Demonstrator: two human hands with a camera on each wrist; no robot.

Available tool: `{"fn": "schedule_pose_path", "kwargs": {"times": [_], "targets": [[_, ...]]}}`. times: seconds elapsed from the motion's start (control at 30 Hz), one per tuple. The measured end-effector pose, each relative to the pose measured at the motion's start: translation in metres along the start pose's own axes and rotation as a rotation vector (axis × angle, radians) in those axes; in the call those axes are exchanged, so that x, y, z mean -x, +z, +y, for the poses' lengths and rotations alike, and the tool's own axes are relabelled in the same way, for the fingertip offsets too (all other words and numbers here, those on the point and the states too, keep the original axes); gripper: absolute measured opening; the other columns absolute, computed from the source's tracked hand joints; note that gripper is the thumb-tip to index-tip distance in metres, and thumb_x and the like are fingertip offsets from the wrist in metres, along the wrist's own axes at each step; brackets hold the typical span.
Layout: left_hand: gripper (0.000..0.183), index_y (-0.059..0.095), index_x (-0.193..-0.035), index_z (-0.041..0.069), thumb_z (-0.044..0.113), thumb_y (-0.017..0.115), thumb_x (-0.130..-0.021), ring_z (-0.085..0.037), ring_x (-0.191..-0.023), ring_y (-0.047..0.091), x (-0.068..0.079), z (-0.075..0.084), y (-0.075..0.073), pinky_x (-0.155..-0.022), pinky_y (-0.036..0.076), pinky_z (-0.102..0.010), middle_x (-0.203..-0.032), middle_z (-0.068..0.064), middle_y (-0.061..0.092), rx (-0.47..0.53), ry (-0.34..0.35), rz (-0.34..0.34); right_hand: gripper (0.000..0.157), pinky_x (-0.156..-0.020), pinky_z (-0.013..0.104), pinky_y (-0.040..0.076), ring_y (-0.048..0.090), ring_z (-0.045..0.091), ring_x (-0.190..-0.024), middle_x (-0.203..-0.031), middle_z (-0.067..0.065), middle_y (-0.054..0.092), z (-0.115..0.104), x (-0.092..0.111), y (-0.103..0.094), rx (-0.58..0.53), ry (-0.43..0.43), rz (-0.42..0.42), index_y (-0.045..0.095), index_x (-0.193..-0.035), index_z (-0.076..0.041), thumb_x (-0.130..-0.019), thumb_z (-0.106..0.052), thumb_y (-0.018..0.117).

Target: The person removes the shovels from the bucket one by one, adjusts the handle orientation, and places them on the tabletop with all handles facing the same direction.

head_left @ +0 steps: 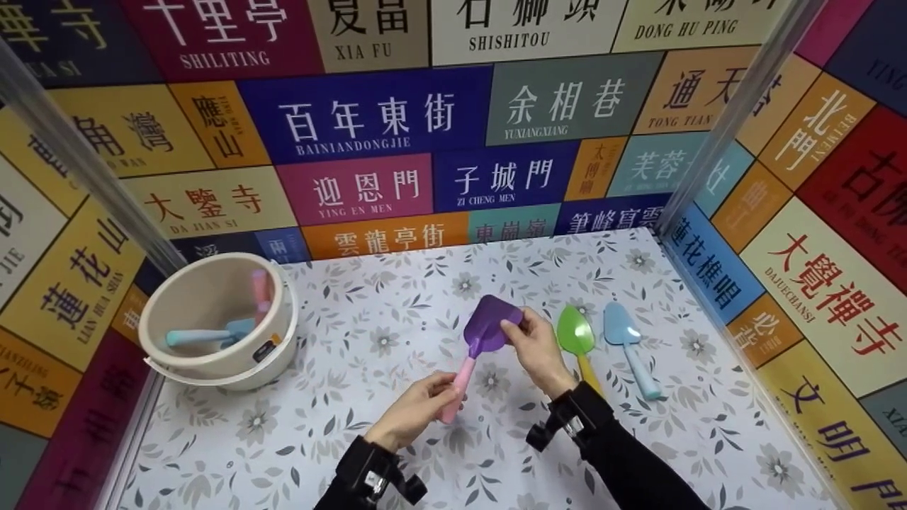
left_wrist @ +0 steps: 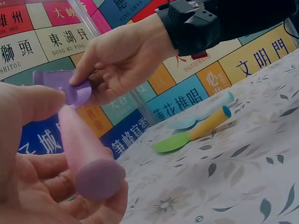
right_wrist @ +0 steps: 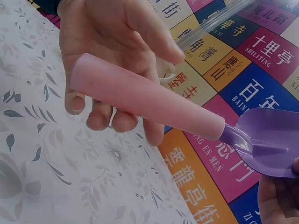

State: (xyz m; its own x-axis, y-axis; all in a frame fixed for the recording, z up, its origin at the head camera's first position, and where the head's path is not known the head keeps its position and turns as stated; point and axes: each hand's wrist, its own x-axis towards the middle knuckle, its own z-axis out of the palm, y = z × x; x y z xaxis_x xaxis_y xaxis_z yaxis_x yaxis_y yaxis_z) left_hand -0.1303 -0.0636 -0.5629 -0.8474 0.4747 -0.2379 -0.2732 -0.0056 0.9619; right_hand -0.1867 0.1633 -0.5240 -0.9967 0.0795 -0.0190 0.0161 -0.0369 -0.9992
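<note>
A toy shovel (head_left: 464, 374) with a purple scoop and a pink handle is held tilted over the table, between both hands. My right hand (head_left: 538, 352) pinches the scoop at its right edge, thumb on the inner face. Around the pink handle (right_wrist: 145, 95), my left hand (head_left: 414, 407) is loosely spread; in the right wrist view its fingers lie relaxed below the handle and the thumb stands off it. Right of my hands, a green trowel (head_left: 575, 330) with a yellow handle and a light-blue trowel (head_left: 623, 329) lie on the table.
A cream bucket (head_left: 159, 312) with a white handle stands at the table's left, holding a blue tool (head_left: 205, 336) and a pink one (head_left: 261, 289). Walls with coloured lettered panels (head_left: 361, 124) enclose the flower-patterned table (head_left: 354, 304) at the back and sides.
</note>
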Motion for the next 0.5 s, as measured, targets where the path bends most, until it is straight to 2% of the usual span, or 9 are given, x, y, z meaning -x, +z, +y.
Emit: {"fn": "schedule_pose_path", "kwargs": {"times": [0.23, 0.5], "targets": [[0.033, 0.057, -0.133, -0.011, 0.012, 0.055, -0.109, -0.01, -0.086, 0.063, -0.002, -0.007, 0.008, -0.079, 0.055, -0.022, -0.101, -0.001, 0.066, 0.08, -0.025, -0.028, 0.013, -0.078, 0.02, 0.061, 0.07, 0.008, -0.082, -0.094, 0.009, 0.073, 0.001, 0.002, 0.0, 0.039, -0.056, -0.015, 0.062, -0.111, 0.015, -0.101, 0.007, 0.058], [0.028, 0.055, -0.128, -0.01, 0.011, 0.052, -0.11, -0.009, -0.085, 0.058, 0.0, -0.006, 0.012, -0.079, 0.052, -0.021, -0.099, 0.0, 0.061, 0.102, 0.015, -0.036, 0.011, -0.079, 0.021, 0.062, 0.07, 0.009, -0.081, -0.093, 0.009, 0.073, -0.003, 0.002, -0.001, 0.018, -0.055, -0.028, 0.062, -0.108, 0.015, -0.101, 0.008, 0.058]]}}
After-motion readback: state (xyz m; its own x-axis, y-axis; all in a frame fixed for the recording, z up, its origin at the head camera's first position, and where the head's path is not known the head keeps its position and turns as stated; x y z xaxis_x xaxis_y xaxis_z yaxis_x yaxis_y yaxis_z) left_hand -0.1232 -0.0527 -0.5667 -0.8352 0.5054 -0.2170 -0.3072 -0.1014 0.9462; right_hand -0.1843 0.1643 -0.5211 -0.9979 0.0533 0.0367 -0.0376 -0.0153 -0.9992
